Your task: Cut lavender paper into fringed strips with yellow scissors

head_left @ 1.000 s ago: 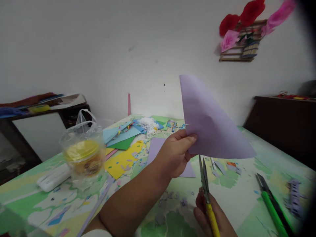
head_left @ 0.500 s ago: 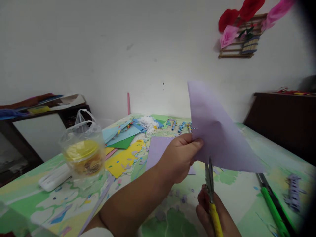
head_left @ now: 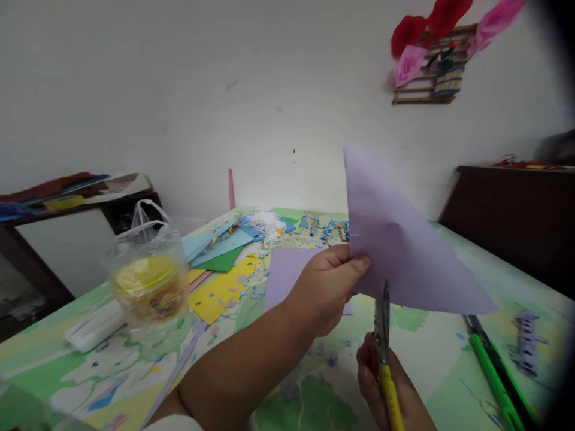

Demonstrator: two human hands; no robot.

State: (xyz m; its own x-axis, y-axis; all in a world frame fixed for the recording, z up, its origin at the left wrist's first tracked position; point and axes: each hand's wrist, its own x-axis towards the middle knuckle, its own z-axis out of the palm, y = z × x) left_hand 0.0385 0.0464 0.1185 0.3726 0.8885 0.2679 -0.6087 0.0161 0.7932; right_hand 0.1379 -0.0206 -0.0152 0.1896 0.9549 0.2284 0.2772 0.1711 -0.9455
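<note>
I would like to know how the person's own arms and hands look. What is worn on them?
The left hand and the right hand are bare: no glove, ring or watch shows. The left forearm is bare too; what looks like a white sleeve edge shows at the bottom of the picture. No sleeve shows beside the right hand.

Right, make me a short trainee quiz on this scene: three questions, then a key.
1. Which hand grips the purple sheet raised above the table?
2. True or false: the yellow-handled scissors lie unheld on the table.
3. Fill in: the container inside the clear plastic bag has a ____ lid.

Key:
1. The left hand.
2. False; the right hand holds them.
3. Yellow.
</note>
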